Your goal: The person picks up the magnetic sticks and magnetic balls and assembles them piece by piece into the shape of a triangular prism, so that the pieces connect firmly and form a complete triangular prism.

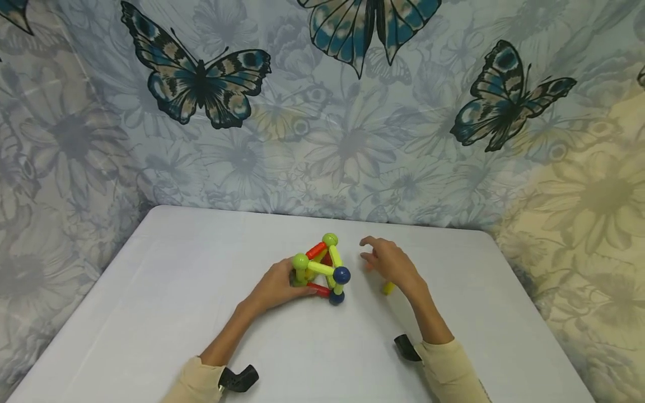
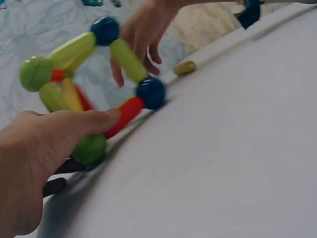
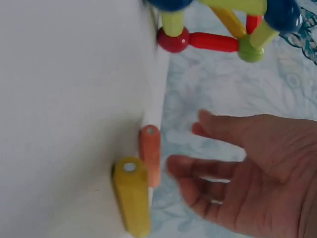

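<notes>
A toy frame [image 1: 322, 268] of smooth plastic rods and round balls stands mid-table, nearer the far edge. The left hand [image 1: 276, 286] holds its near side, fingers curled around a red rod [image 2: 125, 115]. The right hand [image 1: 390, 263] hovers just beside it with relaxed fingers, holding nothing. A loose yellow rod [image 3: 132, 194] and an orange rod [image 3: 150, 154] lie on the white table [image 1: 151, 291] beneath that hand.

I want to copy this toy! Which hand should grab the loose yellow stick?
Probably the right hand. It is open and holds nothing, hovering close to the yellow stick. The left hand is busy steadying the ball-and-stick frame.
</notes>
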### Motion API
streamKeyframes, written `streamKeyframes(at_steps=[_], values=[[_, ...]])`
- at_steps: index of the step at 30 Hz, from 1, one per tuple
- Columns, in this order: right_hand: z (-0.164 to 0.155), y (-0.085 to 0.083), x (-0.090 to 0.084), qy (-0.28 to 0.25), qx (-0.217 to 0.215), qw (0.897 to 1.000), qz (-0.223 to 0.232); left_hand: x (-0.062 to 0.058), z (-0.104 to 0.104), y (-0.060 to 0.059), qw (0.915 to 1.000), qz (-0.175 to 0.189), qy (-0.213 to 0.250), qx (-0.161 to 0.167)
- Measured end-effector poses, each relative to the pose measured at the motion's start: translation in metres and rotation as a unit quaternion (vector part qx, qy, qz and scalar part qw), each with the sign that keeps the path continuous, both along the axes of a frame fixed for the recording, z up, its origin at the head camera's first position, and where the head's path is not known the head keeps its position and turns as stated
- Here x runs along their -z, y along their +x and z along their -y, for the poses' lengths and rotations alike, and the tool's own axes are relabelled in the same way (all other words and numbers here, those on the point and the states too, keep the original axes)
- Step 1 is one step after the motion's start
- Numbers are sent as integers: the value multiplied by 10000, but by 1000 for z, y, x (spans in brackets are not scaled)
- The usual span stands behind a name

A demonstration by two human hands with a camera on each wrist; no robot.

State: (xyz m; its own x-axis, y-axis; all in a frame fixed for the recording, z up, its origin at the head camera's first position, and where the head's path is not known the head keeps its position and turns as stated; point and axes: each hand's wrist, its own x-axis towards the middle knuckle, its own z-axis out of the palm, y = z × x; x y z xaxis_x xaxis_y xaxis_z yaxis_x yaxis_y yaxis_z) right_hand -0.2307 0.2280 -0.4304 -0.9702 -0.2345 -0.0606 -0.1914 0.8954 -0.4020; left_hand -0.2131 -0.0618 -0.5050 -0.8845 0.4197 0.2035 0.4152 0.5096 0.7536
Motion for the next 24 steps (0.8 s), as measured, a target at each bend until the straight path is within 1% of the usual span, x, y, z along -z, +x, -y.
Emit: streamKeyframes(at_steps=[4,6,8,10,12,16,18,21,24], values=[[-6,-1,10,561,-213,9975,368,5,-12,5,9964,-561,-18,-632],[-8,-1,13,736,-245,9960,449,7,-16,6,9937,-792,-27,-793],[-10,-1,11,813,-228,9949,552,10,-18,6,9923,-891,8,-855],[-12,1,6,902,-290,9931,698,13,-17,5,9924,-888,67,-848],[-16,5,-2,939,-381,9915,813,15,-16,4,9936,-787,159,-791],[-24,12,-21,871,-473,9923,746,17,-14,1,9959,-553,431,-578],[-28,15,-29,734,-501,9941,622,18,-13,0,9963,-492,535,-460],[-33,18,-40,412,-706,9960,369,18,-12,-1,9961,-429,676,-382],[-37,22,-53,-14,-932,9956,-72,19,-12,-2,9960,-400,718,-364]])
